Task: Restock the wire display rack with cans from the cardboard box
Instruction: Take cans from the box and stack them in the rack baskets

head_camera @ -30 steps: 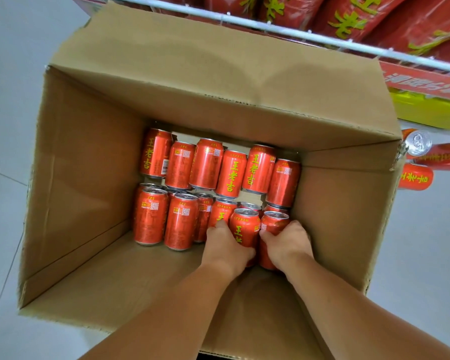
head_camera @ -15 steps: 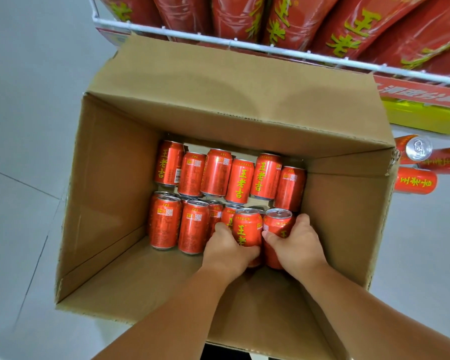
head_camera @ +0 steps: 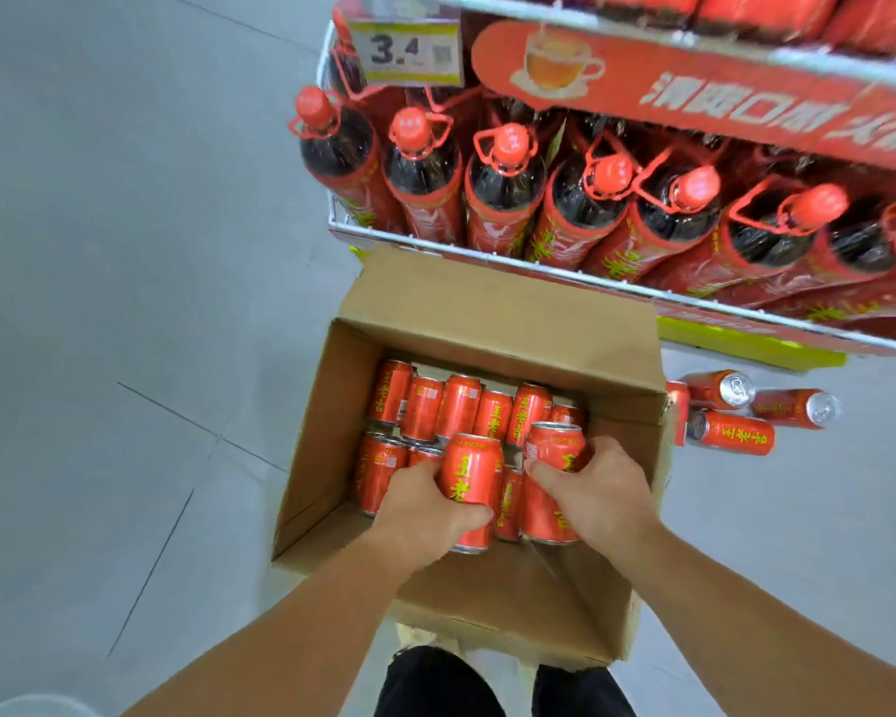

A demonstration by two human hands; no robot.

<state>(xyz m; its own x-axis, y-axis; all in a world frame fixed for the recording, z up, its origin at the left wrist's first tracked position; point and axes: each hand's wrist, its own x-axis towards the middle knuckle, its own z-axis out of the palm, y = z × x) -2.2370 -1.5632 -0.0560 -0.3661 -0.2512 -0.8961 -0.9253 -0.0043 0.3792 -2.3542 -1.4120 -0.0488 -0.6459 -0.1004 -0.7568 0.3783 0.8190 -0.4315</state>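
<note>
Left hand (head_camera: 425,514) and right hand (head_camera: 603,491) each clasp an upright can (head_camera: 471,483); wire display rack (head_camera: 487,257) lies at twelve o'clock.

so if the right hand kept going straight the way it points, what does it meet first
Likely the back row of cans in the cardboard box; the right hand points forward-left at them, though depth is unclear.

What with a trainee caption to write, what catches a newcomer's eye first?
The left hand grips one red can, the right hand another can, over the open cardboard box at centre. Behind it, red-capped bottles fill the wire rack; loose cans lie on the floor right of the box.
</note>
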